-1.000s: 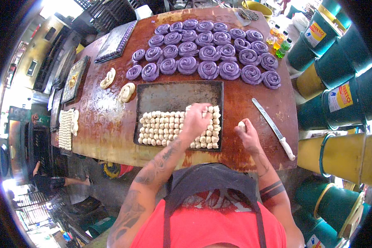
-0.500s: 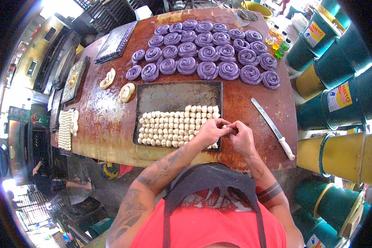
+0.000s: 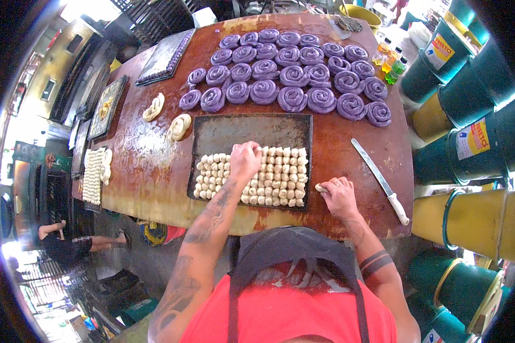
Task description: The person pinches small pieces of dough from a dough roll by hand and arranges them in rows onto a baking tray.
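A dark baking tray (image 3: 252, 129) lies in front of me, its near part filled with tight rows of small pale dough balls (image 3: 277, 177). Over the tray, my left hand (image 3: 246, 161) is closed in a pinch at the left end of the far row; a dough ball shows at its fingertips, partly covered by them. To the right of the tray, just above the table, my right hand (image 3: 339, 197) has its fingers closed on a small piece of dough (image 3: 321, 187). A long white-handled bread knife (image 3: 377, 177) lies to the right of that hand.
Purple dough spirals (image 3: 292, 98) cover the far side of the wooden table (image 3: 143, 166). Two pale dough coils (image 3: 179, 127) lie left of the tray. Further trays (image 3: 165, 57) line the left side. Bottles (image 3: 396, 70) stand at the far right edge, beside large green drums (image 3: 469, 108).
My hands have separated from where they met over the tray's right edge. The left has moved left to the far row; the right has lowered slightly, with dough showing in its fingers.
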A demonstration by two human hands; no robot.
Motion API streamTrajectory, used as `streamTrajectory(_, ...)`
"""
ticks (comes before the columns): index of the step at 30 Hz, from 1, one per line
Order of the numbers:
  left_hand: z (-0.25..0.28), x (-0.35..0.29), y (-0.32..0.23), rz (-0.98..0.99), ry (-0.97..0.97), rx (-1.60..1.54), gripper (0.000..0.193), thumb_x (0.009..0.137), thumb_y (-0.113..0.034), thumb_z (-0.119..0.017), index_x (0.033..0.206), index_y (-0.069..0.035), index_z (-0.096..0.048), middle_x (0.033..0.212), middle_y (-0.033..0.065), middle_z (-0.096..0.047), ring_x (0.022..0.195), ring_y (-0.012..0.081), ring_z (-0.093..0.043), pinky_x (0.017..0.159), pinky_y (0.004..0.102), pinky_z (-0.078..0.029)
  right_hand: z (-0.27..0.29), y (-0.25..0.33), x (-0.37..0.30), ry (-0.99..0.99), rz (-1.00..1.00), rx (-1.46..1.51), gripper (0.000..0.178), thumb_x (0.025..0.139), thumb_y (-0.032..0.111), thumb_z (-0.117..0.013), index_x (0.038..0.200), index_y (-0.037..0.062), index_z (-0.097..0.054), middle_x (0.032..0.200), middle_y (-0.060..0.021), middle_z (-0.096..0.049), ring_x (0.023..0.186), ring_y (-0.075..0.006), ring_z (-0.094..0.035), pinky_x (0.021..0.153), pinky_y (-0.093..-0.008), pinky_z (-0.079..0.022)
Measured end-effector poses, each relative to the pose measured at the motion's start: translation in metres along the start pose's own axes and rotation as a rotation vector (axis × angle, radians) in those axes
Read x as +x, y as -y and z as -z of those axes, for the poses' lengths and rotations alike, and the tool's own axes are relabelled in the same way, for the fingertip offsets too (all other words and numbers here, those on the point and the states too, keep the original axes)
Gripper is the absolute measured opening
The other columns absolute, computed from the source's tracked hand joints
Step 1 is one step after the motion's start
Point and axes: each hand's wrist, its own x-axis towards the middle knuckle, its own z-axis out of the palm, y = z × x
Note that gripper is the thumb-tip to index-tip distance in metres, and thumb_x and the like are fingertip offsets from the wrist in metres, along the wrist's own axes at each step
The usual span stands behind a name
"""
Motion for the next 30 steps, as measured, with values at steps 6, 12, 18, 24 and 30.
streamTrajectory(6,-0.003,-0.018,-0.024,-0.293,-0.211,-0.009,0.024,0.086,-0.017,-0.074,0.107,-0.006,-0.077,0.117,0.0157,-0.067,0.114,0.0349,-0.060,0.100,0.0472,-0.050,0.010,-0.002,0.014,0.060,-0.691,1.118,0.026,0.098,0.029,-0.067,0.088,0.0050,-0.066,0.078,-0.0073,-0.061,0.070,-0.0209,-0.061,0.061,-0.0375,-0.049)
streamTrajectory(12,0.004,-0.067,-0.139,-0.296,0.529,-0.702,0.021,0.095,-0.013,-0.073,0.113,-0.002,-0.074,0.106,0.0125,-0.075,0.096,0.0203,-0.071,0.087,0.0335,-0.056,0.015,0.033,0.039,0.102,-0.524,0.513,0.015,0.092,0.014,-0.064,0.088,-0.0007,-0.062,0.088,-0.0065,-0.072,0.081,-0.0184,-0.065,0.074,-0.0380,-0.054)
streamTrajectory(18,0.006,-0.067,-0.128,-0.191,0.522,-0.565,0.026,0.095,-0.017,-0.075,0.114,0.000,-0.073,0.105,0.0105,-0.075,0.096,0.0180,-0.071,0.084,0.0335,-0.058,0.040,0.073,0.046,-0.017,-0.368,0.529,0.014,0.091,0.008,-0.070,0.101,-0.0017,-0.068,0.100,-0.0188,-0.074,0.093,-0.0285,-0.073,0.085,-0.0388,-0.056)
streamTrajectory(24,-0.011,-0.071,-0.131,0.052,0.593,-0.801,0.025,0.097,-0.017,-0.075,0.111,0.003,-0.072,0.094,0.0079,-0.076,0.083,0.0125,-0.070,0.074,0.0278,-0.057,0.041,0.063,0.044,-0.050,-0.414,0.590,0.025,0.086,0.018,-0.081,0.099,-0.0007,-0.071,0.097,-0.0169,-0.075,0.089,-0.0257,-0.073,0.080,-0.0388,-0.057)
streamTrajectory(30,-0.002,-0.026,-0.042,0.170,0.305,-0.355,0.017,0.081,-0.011,-0.078,0.098,-0.007,-0.078,0.096,0.0071,-0.075,0.081,0.0157,-0.069,0.075,0.0322,-0.057,0.041,0.018,0.034,0.119,-0.693,0.970,0.021,0.090,0.021,-0.079,0.099,0.0032,-0.075,0.090,-0.0058,-0.075,0.079,-0.0200,-0.069,0.072,-0.0329,-0.055)
